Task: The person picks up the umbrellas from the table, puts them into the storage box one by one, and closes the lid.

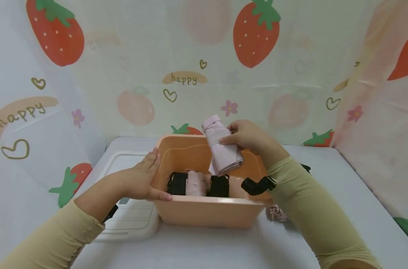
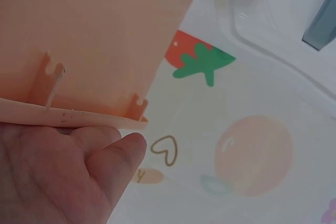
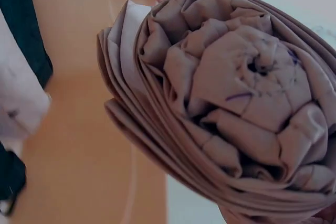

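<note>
My right hand (image 1: pixel 249 136) pinches a pink folded umbrella (image 1: pixel 222 145) between thumb and fingers, tilted over an orange storage bin (image 1: pixel 210 213). In the right wrist view the end of this umbrella (image 3: pixel 252 87) fills much of the picture, showing rolled layers of fabric. My left hand (image 1: pixel 140 177) rests on the bin's left rim, its fingers extended along the side and its thumb on the front edge. Inside the bin stand a black folded item (image 1: pixel 177 184), a pink folded umbrella (image 1: pixel 195 184) and another black folded item (image 1: pixel 219 186), side by side.
A whitish lid (image 1: pixel 133 224) lies left of the bin, partly under my left arm. Right of the bin, a patterned bundle (image 1: pixel 278 213) shows beneath my right forearm, and a black thing (image 1: pixel 305 168) peeks out behind it. Strawberry-printed sheets enclose the white table (image 1: pixel 345 194).
</note>
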Motion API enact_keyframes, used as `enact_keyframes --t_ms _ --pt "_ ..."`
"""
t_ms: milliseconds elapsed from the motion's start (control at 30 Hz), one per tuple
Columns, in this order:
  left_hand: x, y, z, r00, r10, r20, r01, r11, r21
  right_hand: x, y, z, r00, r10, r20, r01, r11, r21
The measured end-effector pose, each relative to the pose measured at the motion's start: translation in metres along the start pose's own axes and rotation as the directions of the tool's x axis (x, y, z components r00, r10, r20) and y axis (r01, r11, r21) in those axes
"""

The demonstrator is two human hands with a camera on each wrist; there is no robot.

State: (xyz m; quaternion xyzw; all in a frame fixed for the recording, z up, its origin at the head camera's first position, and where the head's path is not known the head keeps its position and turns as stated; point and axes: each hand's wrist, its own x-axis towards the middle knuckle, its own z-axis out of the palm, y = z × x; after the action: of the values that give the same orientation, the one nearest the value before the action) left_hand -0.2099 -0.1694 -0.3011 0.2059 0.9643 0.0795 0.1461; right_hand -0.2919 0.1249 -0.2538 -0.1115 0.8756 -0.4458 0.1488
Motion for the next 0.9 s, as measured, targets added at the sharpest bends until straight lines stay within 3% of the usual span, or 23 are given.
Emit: enact_keyframes --t_ms 133,333,533,733,900 --pt "0.0 -0.001 0.001 1.0 0.0 -0.004 0.0 1.0 -0.012 0.008 -0.004 0.021 1.0 -0.002 0.028 0.002 1.0 0.017" --pt "0.002 -0.002 0.003 1.0 0.013 -0.015 -0.013 1.0 -0.003 0.019 -0.013 0.044 0.999 -0.01 0.031 0.012 0.998 -0.056" --pt "0.001 -0.003 0.002 1.0 0.016 -0.005 -0.016 1.0 -0.003 0.03 -0.023 0.061 0.999 -0.017 0.051 0.023 0.992 -0.125" --pt "0.001 -0.004 0.002 1.0 0.019 0.002 -0.019 1.0 0.006 0.04 -0.031 0.076 0.996 -0.032 0.087 0.042 0.992 -0.116" --pt "0.002 -0.004 0.002 1.0 0.02 0.005 -0.02 1.0 0.002 0.046 -0.037 0.087 0.994 -0.031 0.108 0.052 0.978 -0.201"
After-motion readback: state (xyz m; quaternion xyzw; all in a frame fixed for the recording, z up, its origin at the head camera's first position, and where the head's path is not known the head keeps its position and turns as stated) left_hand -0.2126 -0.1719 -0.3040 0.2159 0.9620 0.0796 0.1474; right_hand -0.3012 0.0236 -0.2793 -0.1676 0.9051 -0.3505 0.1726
